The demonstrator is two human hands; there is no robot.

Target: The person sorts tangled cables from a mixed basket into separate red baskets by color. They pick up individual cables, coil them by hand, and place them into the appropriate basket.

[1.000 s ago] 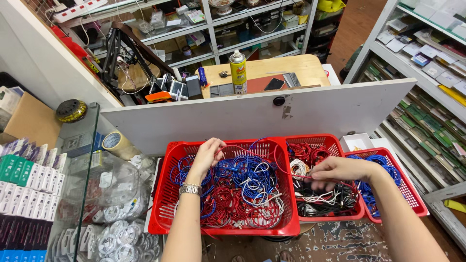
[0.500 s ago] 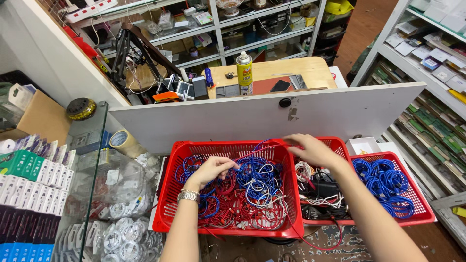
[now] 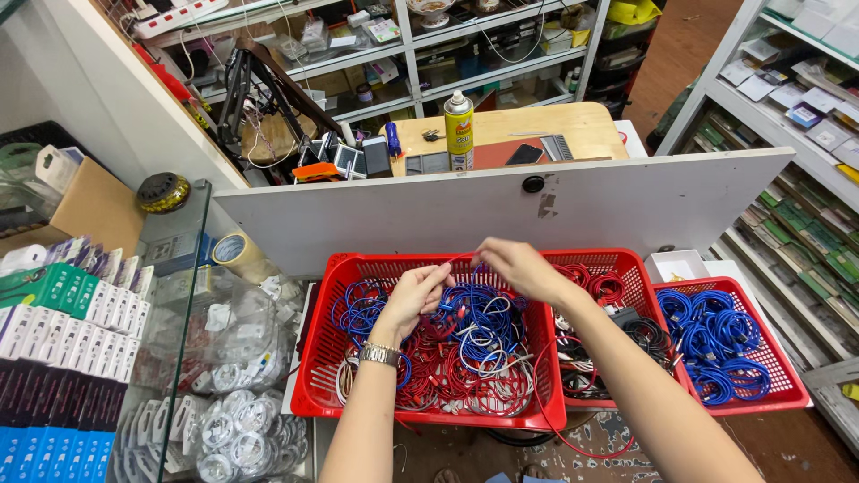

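Fingers (image 3: 445,271) on left-right red cable (image 3: 461,260)

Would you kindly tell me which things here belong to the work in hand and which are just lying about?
In hand: left hand, right hand, red cable, big red basket.
Lying about: spray can, tape roll, blue-cable basket.

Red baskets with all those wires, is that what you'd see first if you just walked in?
Yes. Three red baskets sit in a row at the bottom, and the biggest is heaped with tangled red and blue cables. The left hand and right hand meet over that heap. Behind, a yellow spray can stands on a wooden table.
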